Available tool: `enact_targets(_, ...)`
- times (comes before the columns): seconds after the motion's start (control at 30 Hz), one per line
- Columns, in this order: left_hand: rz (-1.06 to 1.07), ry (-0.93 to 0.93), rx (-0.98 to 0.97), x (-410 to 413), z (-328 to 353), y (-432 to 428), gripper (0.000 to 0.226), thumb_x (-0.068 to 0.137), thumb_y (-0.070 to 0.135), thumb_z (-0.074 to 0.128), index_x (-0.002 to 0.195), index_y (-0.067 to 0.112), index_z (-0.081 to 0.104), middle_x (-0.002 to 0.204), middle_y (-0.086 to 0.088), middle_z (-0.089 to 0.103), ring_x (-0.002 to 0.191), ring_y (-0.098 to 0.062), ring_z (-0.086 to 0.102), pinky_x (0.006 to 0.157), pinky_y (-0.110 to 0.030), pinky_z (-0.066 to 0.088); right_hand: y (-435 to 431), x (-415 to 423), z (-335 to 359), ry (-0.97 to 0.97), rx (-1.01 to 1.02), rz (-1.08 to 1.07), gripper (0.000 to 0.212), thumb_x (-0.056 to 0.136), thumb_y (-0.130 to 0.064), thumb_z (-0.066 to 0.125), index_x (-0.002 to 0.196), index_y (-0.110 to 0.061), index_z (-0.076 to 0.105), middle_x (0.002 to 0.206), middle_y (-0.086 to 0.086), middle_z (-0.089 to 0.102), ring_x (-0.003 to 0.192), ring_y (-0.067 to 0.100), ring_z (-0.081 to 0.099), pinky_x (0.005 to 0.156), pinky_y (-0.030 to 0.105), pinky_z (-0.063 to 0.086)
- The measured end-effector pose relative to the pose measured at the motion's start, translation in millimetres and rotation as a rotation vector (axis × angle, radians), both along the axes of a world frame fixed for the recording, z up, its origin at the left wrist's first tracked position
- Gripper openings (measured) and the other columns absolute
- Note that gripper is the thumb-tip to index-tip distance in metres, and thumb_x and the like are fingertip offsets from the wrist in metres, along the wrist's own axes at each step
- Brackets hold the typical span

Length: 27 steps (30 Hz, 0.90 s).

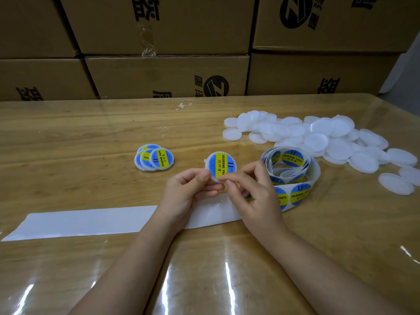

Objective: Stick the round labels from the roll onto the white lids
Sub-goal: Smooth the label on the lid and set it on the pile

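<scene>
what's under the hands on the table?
The white backing strip runs under the left hand and right hand, which hold a labelled lid above it. The right hand also hides part of a label on the strip. Its covered stretch can't be checked.

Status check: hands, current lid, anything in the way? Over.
Left hand and right hand both pinch one labelled lid. Finished lids left, bare lids and label roll right. Empty backing strip under the hands; nothing blocking.
</scene>
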<state>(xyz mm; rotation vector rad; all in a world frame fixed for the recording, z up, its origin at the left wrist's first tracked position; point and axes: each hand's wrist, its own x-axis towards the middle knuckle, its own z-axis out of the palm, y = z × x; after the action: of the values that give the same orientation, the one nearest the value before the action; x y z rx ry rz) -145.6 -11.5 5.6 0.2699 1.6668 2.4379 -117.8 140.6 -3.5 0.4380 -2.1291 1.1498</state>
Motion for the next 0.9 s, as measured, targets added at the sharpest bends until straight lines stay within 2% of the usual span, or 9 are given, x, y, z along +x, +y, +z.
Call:
enact_targets(0.17,-0.045,0.029,-0.073,1.9,-1.7,1.3,0.018,0.076,0.026,0.060,0.071,0.019,0.076,0.067,-0.003,0.071,0.063,-0.011,0.069,0.056,-0.018,0.053,0.2,0.1,0.9,0.020,0.033,-0.013,0.026,0.091,-0.024,0.052,0.104,-0.019,0.074,0.085,0.003,0.040,0.074,0.013,0.045,0.064,0.019,0.042)
enact_targets(0.43,-0.097,0.041,-0.082,-0.3,-5.2,0.0,0.017,0.079,0.025,0.061,0.074,0.017,0.075,0.070,-0.004,0.071,0.060,-0.010,0.066,0.057,-0.017,0.051,3.2,-3.8,0.6,-0.019,-0.021,-0.174,0.030,0.092,-0.028,0.049,0.107,-0.019,0.073,0.084,0.007,0.038,0.074,0.012,0.041,0.066,0.013,0.036)
enact_targets(0.57,-0.105,0.049,-0.078,-0.7,-5.6,-1.1,0.015,0.078,0.029,0.066,0.074,0.017,0.074,0.071,-0.005,0.070,0.060,-0.011,0.064,0.058,-0.019,0.051,0.9,-2.5,1.3,0.001,0.006,-0.113,0.030,0.090,-0.026,0.049,0.108,-0.018,0.072,0.083,0.005,0.037,0.074,0.010,0.039,0.066,0.011,0.035)
enact_targets(0.77,-0.073,0.058,-0.072,-1.7,-7.3,0.2,0.016,0.077,0.027,0.061,0.072,0.019,0.075,0.068,-0.002,0.068,0.063,-0.010,0.065,0.063,-0.019,0.053,-1.0,-0.3,1.4,0.020,0.031,-0.009,0.027,0.090,-0.024,0.053,0.108,-0.019,0.072,0.085,0.005,0.038,0.076,0.009,0.041,0.068,0.013,0.038)
enact_targets(0.9,-0.019,0.067,-0.024,-4.0,-6.3,-3.1,0.019,0.079,0.027,0.060,0.074,0.016,0.074,0.070,-0.003,0.068,0.066,-0.010,0.064,0.069,-0.023,0.055,-1.5,1.2,2.3,0.027,0.032,0.016,0.024,0.087,-0.023,0.055,0.103,-0.021,0.074,0.083,0.004,0.038,0.074,0.012,0.042,0.064,0.017,0.039)
